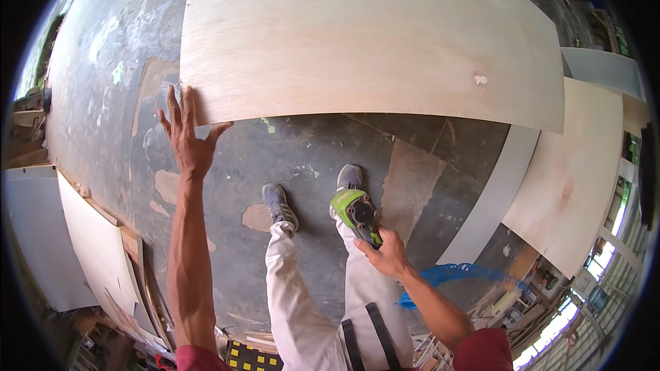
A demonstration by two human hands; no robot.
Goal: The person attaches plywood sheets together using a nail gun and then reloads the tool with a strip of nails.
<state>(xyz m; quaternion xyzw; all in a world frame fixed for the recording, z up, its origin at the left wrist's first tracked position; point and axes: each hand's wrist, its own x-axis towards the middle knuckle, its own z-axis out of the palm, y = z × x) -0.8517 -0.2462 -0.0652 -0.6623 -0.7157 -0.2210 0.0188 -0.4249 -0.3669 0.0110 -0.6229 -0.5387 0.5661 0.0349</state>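
Note:
A large pale plywood sheet (371, 41) lies in front of me, its near edge crossing above my feet. My left hand (190, 136) is at the sheet's near left corner, fingers spread, with the thumb near the front edge and the fingertips by the left edge. Gripped by its handle in my right hand (388, 254) is a green and black air nail gun (356, 209), held over my right leg, apart from the sheet. A blue coiled air hose (440, 275) runs off to the right beyond my right forearm.
The grey floor (227, 158) is worn and patched. To the right are another plywood sheet (567, 172) and a pale strip (491, 192). Boards (96, 233) lean at the left. Wood offcuts (440, 350) lie at the lower right, and a yellow-and-black patterned item (251, 357) is behind my legs.

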